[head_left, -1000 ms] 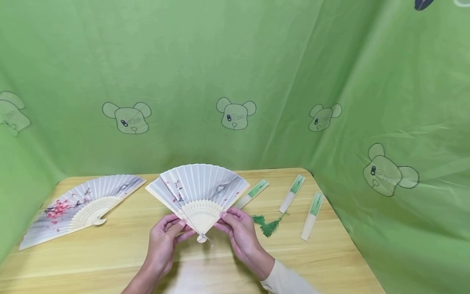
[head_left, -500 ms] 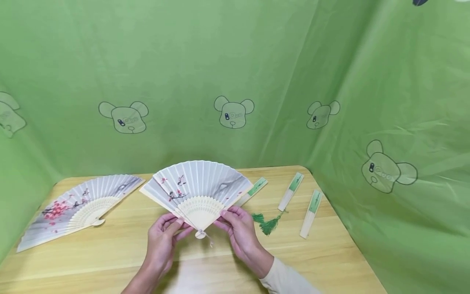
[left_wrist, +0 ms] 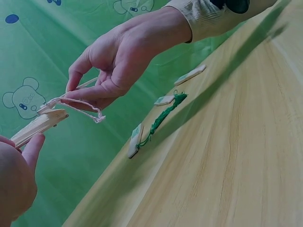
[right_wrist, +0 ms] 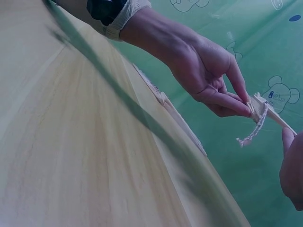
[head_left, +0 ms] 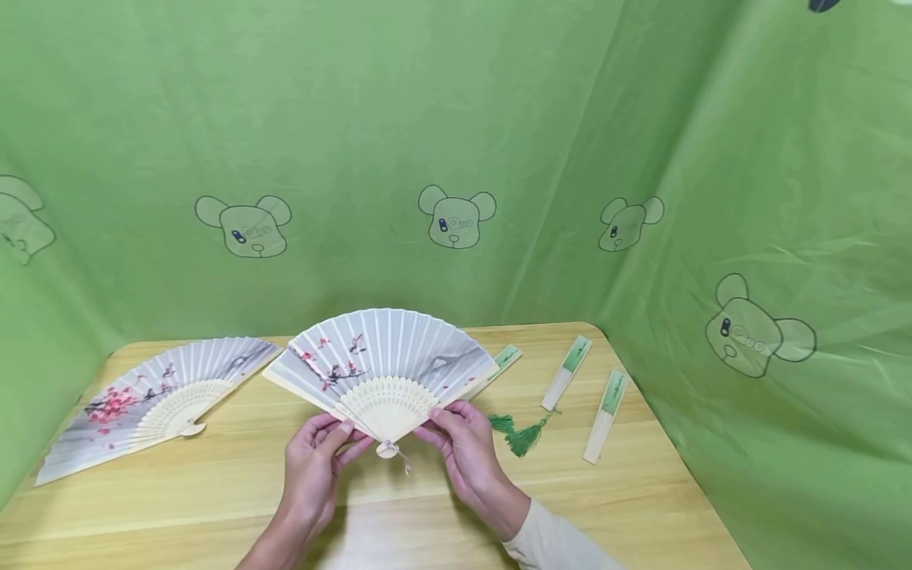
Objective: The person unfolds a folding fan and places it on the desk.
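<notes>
Pinching a spread fan (head_left: 388, 368) by both edges, left hand (head_left: 312, 463) at its seven o'clock, right hand (head_left: 468, 459) between four and five, fan held above the table (head_left: 178, 511), second fan (head_left: 171, 389) at nine o'clock, tassel (head_left: 525, 440) at four.

A grey, blossom-printed folding fan (head_left: 385, 372) is held spread above the table (head_left: 641, 507).

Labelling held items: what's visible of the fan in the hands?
The held fan is spread in a wide arc, its pivot end towards the person. Its pleated, pale grey leaf looks like cloth or paper; in the head view, pink blossoms and dark twigs show left, grey shading right. The pale, pierced ribs look wooden. A pale cord hangs near the pivot. The left hand and right hand pinch its sides above the table.
</notes>
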A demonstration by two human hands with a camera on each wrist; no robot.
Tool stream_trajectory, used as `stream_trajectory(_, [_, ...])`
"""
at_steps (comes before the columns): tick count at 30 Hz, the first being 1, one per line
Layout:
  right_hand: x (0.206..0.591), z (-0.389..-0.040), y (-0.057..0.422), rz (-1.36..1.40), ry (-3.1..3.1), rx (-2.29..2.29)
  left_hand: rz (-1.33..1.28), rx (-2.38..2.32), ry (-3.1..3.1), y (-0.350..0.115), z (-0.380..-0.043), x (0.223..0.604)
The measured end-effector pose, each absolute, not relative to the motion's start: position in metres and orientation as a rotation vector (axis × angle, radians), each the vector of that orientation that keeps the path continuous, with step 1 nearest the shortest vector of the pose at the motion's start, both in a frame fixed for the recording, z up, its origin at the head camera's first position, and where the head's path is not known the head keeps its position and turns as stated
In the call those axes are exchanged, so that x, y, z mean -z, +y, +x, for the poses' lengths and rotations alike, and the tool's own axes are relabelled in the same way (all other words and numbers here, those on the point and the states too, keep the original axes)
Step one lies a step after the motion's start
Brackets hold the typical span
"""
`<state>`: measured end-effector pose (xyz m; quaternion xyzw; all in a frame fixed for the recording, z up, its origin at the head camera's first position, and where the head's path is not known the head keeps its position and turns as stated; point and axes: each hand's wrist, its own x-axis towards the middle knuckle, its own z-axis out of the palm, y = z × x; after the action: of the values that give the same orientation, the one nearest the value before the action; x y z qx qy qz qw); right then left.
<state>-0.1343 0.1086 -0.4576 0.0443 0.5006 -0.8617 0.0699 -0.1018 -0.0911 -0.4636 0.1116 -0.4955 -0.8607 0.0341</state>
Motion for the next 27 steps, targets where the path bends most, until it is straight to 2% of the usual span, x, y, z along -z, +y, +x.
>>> stream_trajectory(27, [0.4626,-0.1349,0.1016,0.206,1.47,2.681,0.389,2.682,-1.428,-0.0908,-0.1071,0.4635])
